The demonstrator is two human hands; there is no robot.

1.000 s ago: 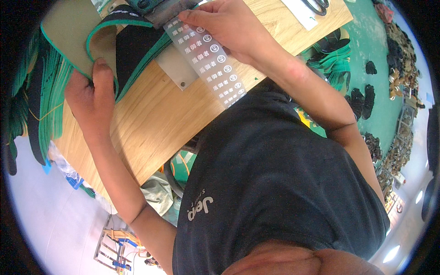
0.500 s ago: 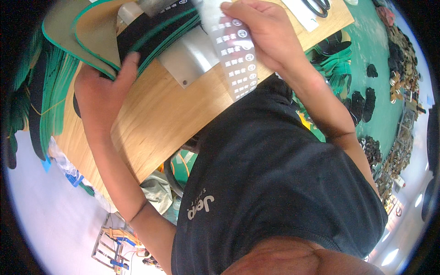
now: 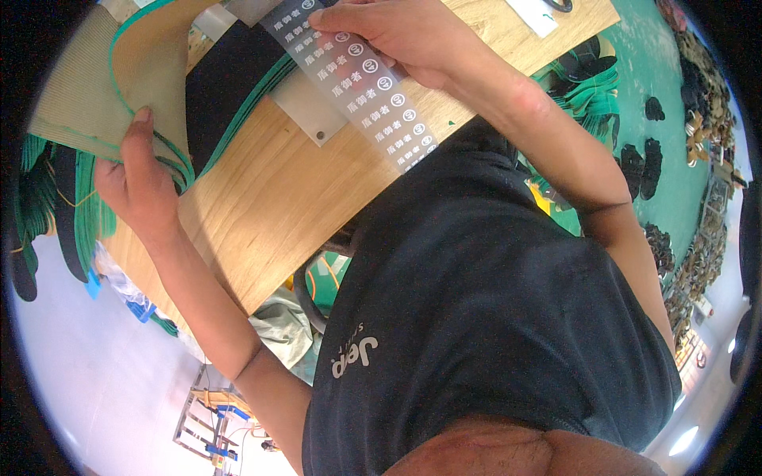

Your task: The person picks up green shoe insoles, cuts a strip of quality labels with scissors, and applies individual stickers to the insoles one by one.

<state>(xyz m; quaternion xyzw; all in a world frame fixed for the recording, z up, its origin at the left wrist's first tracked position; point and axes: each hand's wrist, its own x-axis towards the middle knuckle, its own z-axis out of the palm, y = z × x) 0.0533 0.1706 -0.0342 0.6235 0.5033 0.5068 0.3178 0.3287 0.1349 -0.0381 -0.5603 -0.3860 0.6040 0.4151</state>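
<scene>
My left hand [image 3: 143, 190] grips the edge of beige, green-edged insoles [image 3: 87, 91] at the upper left. Its thumb lies on top, and the other fingers are mostly hidden beneath. Beside them lies a stack of black insoles [image 3: 226, 95] with green rims. My right hand [image 3: 417, 40] pinches a clear strip of white-printed transfer labels [image 3: 369, 91] between thumb and fingers. One end of the strip reaches over the black insoles; the other slants down toward the table's near edge. Partly under the strip is a thin metal plate [image 3: 305, 119] with a small hole.
The wooden table [image 3: 238, 238] ends close to my body. More green-edged insoles [image 3: 91, 202] hang at the left, and bundled ones [image 3: 587, 87] are beyond the table's right edge. A white sheet [image 3: 533, 17] lies at the far right. Dark insoles [image 3: 651, 168] rest on the green floor.
My right hand has moved left with the label strip, bringing its upper end over the black insoles. My left hand has shifted left and down, swinging the beige insoles away from the black ones.
</scene>
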